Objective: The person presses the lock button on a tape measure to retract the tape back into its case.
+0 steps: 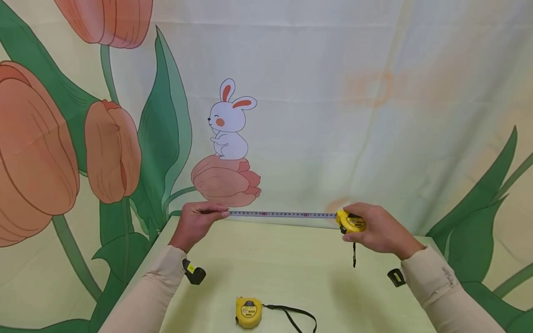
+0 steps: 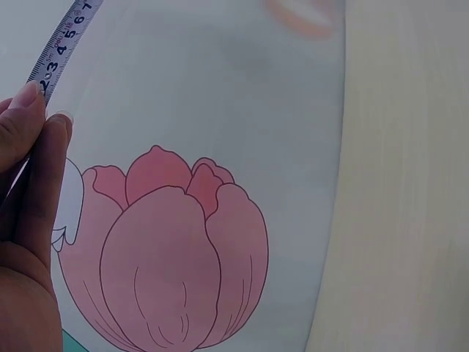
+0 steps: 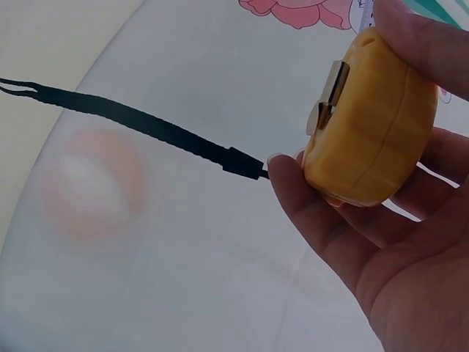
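Note:
Between my two hands a tape measure's blade is stretched level above the far part of the table. My left hand pinches the blade's end between thumb and finger; the left wrist view shows the blade running up from the fingertips near the 2 mark. My right hand grips the yellow tape measure case. In the right wrist view the fingers hold the case by its sides, and a black wrist strap hangs from it.
A second yellow tape measure lies on the pale table near the front, its black strap trailing right. Behind the table hangs a cloth backdrop printed with tulips and a rabbit. Black wrist devices show by both sleeves.

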The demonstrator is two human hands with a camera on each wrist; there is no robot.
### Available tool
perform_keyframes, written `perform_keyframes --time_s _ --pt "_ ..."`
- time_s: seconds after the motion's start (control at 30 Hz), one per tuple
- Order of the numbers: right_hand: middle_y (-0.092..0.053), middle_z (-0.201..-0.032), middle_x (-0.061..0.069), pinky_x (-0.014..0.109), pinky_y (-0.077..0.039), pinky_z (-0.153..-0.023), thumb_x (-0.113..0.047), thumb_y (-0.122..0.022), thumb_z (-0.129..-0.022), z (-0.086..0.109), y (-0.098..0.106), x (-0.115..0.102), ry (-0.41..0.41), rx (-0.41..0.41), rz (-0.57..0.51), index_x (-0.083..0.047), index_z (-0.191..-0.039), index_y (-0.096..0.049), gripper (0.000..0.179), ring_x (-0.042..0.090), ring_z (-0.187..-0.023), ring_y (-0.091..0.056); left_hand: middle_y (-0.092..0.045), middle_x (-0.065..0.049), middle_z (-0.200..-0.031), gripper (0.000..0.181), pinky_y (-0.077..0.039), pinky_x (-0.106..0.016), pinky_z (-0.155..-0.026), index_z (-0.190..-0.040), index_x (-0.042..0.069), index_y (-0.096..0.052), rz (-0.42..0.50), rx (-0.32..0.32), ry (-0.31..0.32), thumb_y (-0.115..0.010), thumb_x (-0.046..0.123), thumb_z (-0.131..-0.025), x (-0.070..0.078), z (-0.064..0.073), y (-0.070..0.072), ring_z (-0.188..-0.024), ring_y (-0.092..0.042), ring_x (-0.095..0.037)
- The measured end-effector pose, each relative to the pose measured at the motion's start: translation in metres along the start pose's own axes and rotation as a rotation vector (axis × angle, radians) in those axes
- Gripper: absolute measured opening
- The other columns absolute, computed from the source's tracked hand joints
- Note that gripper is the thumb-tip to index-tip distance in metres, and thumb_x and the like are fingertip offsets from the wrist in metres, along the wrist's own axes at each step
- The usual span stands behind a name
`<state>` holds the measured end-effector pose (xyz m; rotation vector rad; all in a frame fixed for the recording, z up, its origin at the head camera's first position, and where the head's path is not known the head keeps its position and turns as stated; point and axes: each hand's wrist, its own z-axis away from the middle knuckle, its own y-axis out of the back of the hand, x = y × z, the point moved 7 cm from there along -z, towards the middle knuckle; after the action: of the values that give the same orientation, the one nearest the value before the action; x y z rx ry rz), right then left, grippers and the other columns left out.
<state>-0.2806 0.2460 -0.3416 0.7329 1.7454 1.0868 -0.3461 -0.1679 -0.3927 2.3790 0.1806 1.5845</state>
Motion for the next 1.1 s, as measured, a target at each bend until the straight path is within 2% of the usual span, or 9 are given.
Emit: perform_keyframes --time_s 0.33,0.53,0.63,0.9,1.1 --pt "-0.067 -0.134 0.015 0.041 -0.055 -0.089 -0.024 -0.086 -0.086 0.0007 -0.0006 0.0002 -0.007 -0.003 -0.009 0.000 -0.141 -0.061 0.065 0.023 -0.101 -0.062 -0.079 -0.016 -0.118 0.019 -0.059 -0.020 -0.092 -0.112 0.005 -0.081 -0.009 -0.012 0.012 -0.077 0.012 -0.095 -0.0005 -0.0005 -0.0021 -0.099 -0.074 -0.002" --pt "-0.068 -0.132 0.014 0.039 -0.054 -0.086 -0.025 -0.086 -0.086 -0.0014 -0.0008 0.0005 -0.006 -0.003 -0.003 -0.002 -0.141 -0.061 0.064 0.021 -0.098 -0.061 -0.077 -0.022 -0.120 0.019 -0.059 -0.020 -0.092 -0.112 0.004 -0.081 0.005 -0.018 0.007 -0.077 0.012 -0.095 0.0004 -0.0017 -0.0033 -0.099 -0.074 -0.002" --pt "-0.069 -0.130 0.012 0.038 -0.054 -0.085 -0.024 -0.086 -0.086 -0.0025 -0.0017 0.0006 -0.002 -0.008 -0.009 -0.002 -0.140 -0.062 0.063 0.020 -0.097 -0.060 -0.078 -0.021 -0.117 0.019 -0.059 -0.019 -0.091 -0.111 0.004 -0.081 0.004 -0.019 -0.005 -0.078 0.013 -0.094 0.0006 -0.0030 -0.0049 -0.097 -0.074 -0.002" --pt "-0.069 -0.130 0.012 0.039 -0.055 -0.087 -0.022 -0.086 -0.086 -0.0018 -0.0023 0.0015 0.003 -0.002 -0.004 -0.002 -0.140 -0.062 0.062 0.020 -0.097 -0.061 -0.075 -0.027 -0.118 0.019 -0.059 -0.019 -0.091 -0.110 0.004 -0.082 0.003 -0.027 -0.011 -0.078 0.013 -0.094 0.0006 -0.0036 -0.0069 -0.098 -0.074 -0.001" --pt "-0.068 -0.131 0.013 0.038 -0.054 -0.086 -0.024 -0.086 -0.086 -0.0016 -0.0035 0.0009 -0.008 -0.010 -0.011 -0.001 -0.140 -0.061 0.064 0.020 -0.097 -0.060 -0.077 -0.023 -0.116 0.019 -0.059 -0.020 -0.090 -0.110 0.003 -0.081 0.019 -0.026 -0.002 -0.078 0.011 -0.093 0.0006 -0.0025 -0.0085 -0.097 -0.074 -0.003"
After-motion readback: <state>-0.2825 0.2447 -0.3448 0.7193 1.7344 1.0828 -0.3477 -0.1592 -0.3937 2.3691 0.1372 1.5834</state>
